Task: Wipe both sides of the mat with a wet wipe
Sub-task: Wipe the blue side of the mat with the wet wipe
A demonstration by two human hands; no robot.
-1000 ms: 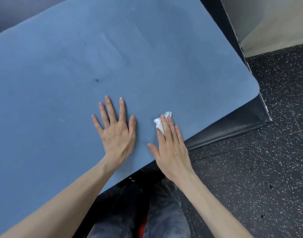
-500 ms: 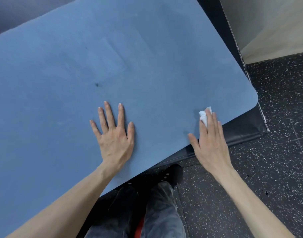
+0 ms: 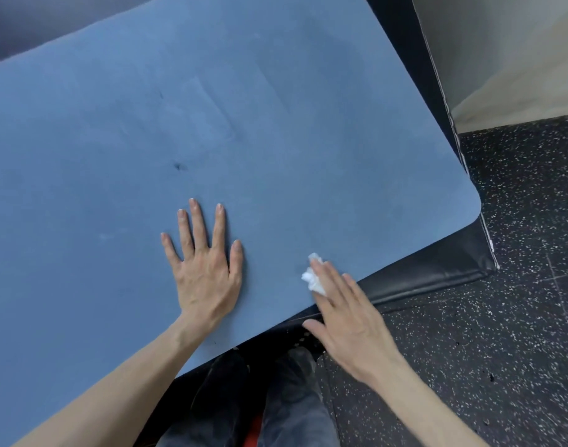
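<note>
A large blue mat [image 3: 276, 124] lies flat on a black padded platform and fills most of the view. My left hand [image 3: 205, 269] rests flat on it with fingers spread, near the mat's front edge. My right hand [image 3: 350, 321] presses a crumpled white wet wipe [image 3: 313, 275] onto the mat with straight fingers, close to the front edge and just right of my left hand. The wipe shows from under the fingertips. A small dark spot [image 3: 178, 166] marks the mat above my left hand.
The black padded platform [image 3: 437, 269] sticks out beneath the mat at the front right corner. Dark speckled floor [image 3: 501, 333] lies to the right and front. A pale wall [image 3: 508, 59] stands at the back right. My legs [image 3: 276, 398] are below the mat's edge.
My right hand swept the wipe right toward the mat's corner, then came back left along the front edge. My left hand stayed flat in place.
</note>
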